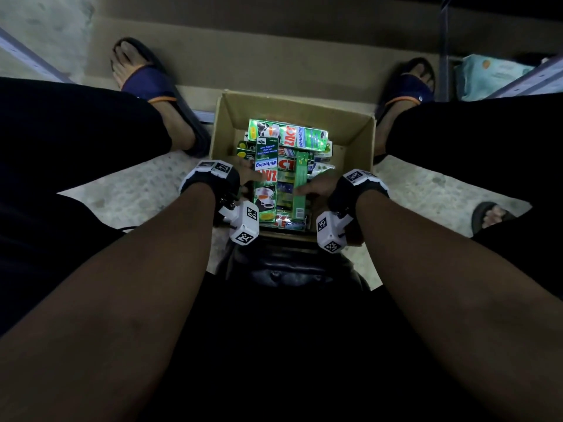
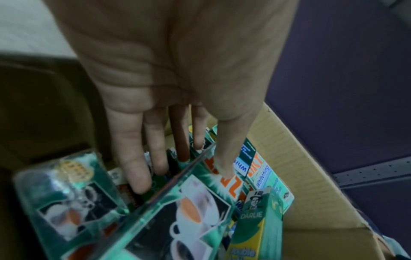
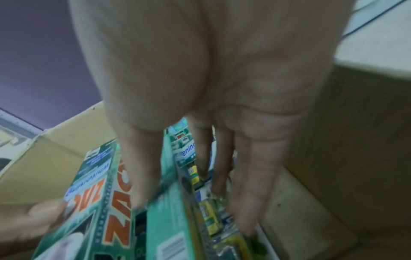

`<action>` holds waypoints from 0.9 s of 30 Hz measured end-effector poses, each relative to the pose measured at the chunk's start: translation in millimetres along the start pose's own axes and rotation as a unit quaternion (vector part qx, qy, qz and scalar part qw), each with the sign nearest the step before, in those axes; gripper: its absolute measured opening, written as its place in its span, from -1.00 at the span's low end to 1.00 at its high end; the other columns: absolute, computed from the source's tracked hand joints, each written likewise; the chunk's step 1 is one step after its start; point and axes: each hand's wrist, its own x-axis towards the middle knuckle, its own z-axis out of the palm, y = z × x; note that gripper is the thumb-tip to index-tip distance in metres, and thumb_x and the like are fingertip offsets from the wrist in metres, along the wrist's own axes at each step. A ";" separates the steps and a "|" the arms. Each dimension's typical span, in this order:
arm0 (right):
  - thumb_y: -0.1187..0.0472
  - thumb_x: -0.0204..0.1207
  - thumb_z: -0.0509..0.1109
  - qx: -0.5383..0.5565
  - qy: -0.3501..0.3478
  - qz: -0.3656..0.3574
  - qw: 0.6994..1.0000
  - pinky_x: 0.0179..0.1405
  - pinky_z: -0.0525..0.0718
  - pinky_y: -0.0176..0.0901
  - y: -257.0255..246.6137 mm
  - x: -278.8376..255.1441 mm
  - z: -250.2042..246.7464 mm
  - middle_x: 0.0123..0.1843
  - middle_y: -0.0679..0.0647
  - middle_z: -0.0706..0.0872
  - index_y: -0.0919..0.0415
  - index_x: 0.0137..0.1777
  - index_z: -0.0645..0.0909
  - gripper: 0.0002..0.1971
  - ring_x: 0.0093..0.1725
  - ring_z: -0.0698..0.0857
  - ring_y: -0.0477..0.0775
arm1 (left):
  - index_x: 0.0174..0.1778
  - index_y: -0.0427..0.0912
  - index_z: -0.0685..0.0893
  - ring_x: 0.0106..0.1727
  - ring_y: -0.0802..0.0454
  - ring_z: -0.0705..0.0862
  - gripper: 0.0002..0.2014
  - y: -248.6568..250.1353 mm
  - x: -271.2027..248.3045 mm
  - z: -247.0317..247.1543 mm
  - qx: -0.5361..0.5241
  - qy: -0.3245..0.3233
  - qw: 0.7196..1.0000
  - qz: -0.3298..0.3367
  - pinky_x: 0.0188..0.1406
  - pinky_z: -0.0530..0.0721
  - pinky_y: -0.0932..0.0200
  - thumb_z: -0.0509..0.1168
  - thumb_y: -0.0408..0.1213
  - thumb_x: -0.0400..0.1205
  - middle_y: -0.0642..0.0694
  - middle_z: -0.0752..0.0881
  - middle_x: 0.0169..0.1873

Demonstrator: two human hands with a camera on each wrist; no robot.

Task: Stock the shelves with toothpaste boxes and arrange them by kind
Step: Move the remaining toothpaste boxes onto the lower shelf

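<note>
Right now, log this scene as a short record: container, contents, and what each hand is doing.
container: open cardboard box on the floor between the person's feet
contents: toothpaste boxes piled loosely, mostly green; Zact and Darlie brands readable
left hand: grips a Zact Whitening box, thumb on its printed face
right hand: grips a narrow green box standing on edge
shelf: edge of a metal shelf at right

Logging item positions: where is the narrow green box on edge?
Head view: narrow green box sits in the cardboard carton, right of the Zact box, pinched by the right hand.
</note>
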 end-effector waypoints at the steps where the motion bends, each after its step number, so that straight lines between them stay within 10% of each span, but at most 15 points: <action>1: 0.09 0.51 0.56 0.017 0.013 -0.006 1.000 0.30 0.65 0.07 -0.8 3.3 0.2 0.13 0.28 0.67 0.34 0.20 0.62 -0.60 0.08 0.70 0.30 | -0.07 -0.23 0.63 -0.06 -0.13 0.59 -0.84 1.9 1.0 0.9 -0.007 -0.013 1.000 0.005 0.23 0.68 -0.12 0.46 -0.24 0.60 -0.19 0.61 -0.19; 4: 0.03 0.52 0.54 0.058 -0.008 0.004 0.998 0.54 0.48 0.19 -2.9 6.3 0.3 0.35 0.25 0.52 0.29 0.50 0.45 -0.36 0.36 0.55 0.25 | 0.30 -0.29 0.66 0.10 -0.19 0.65 -0.60 -2.0 9.0 2.0 -0.028 -0.031 0.999 0.011 0.22 0.69 -0.16 0.49 -0.24 0.57 -0.21 0.68 0.06; 7: 0.08 0.47 0.59 0.063 0.012 -0.003 0.998 0.50 0.50 0.23 -2.0 7.6 0.7 0.43 0.31 0.53 0.40 0.47 0.46 -0.33 0.41 0.56 0.30 | 0.19 -0.19 0.71 0.10 -0.28 0.73 -0.63 -5.1 12.4 1.8 -0.001 -0.050 0.999 0.009 0.23 0.70 -0.18 0.55 -0.18 0.50 -0.27 0.74 0.10; 12: 0.20 0.55 0.52 0.097 0.024 -0.013 0.995 0.38 0.59 0.15 1.8 13.0 7.1 0.37 0.31 0.57 0.40 0.54 0.38 -0.37 0.23 0.63 0.32 | 0.56 -0.31 0.44 -0.32 0.09 0.55 -0.52 -14.4 30.1 -7.2 -0.056 -0.015 0.998 0.012 -0.62 0.62 0.33 0.26 -0.28 0.72 -0.30 0.60 0.37; 16: 0.28 0.59 0.47 0.113 0.000 -0.012 0.993 0.24 0.62 0.05 2.6 11.8 6.4 0.55 0.29 0.47 0.36 0.62 0.32 -0.36 0.47 0.52 0.34 | 0.21 -0.03 0.72 -0.26 -0.03 0.79 -0.57 -14.6 31.0 -7.7 0.028 -0.096 0.995 0.008 -0.27 0.80 0.07 0.60 -0.18 0.42 -0.12 0.82 -0.14; 20: 0.30 0.57 0.49 0.108 0.015 -0.019 0.994 0.16 0.68 0.07 2.6 12.9 6.8 0.60 0.31 0.42 0.39 0.61 0.33 -0.34 0.48 0.52 0.36 | 0.16 -0.05 0.71 -0.68 0.12 0.55 -0.50 -24.0 37.5 -6.5 0.019 -0.128 0.992 0.008 -0.69 0.50 0.24 0.67 -0.14 0.32 0.03 0.66 -0.60; 25: 0.28 0.61 0.45 0.101 0.005 -0.016 0.995 -0.31 0.79 -0.08 -0.8 15.0 0.9 0.24 0.29 0.67 0.44 0.33 0.56 -0.64 -0.01 0.71 0.24 | 0.16 -0.13 0.68 -0.67 0.06 0.52 -0.33 -36.5 39.9 -5.1 -0.011 -0.139 0.990 0.027 -0.63 0.53 0.19 0.76 -0.16 0.15 -0.09 0.69 -0.52; 27: 0.28 0.60 0.46 0.095 0.026 -0.023 0.995 -0.04 0.79 -0.04 -1.2 16.9 -2.4 0.35 0.28 0.62 0.43 0.33 0.57 -0.64 0.17 0.70 0.29 | 0.20 -0.23 0.70 -0.55 -0.02 0.62 -0.40 -34.1 35.5 -4.1 -0.018 -0.124 0.991 0.056 -0.48 0.69 0.04 0.72 -0.23 0.25 -0.17 0.79 -0.37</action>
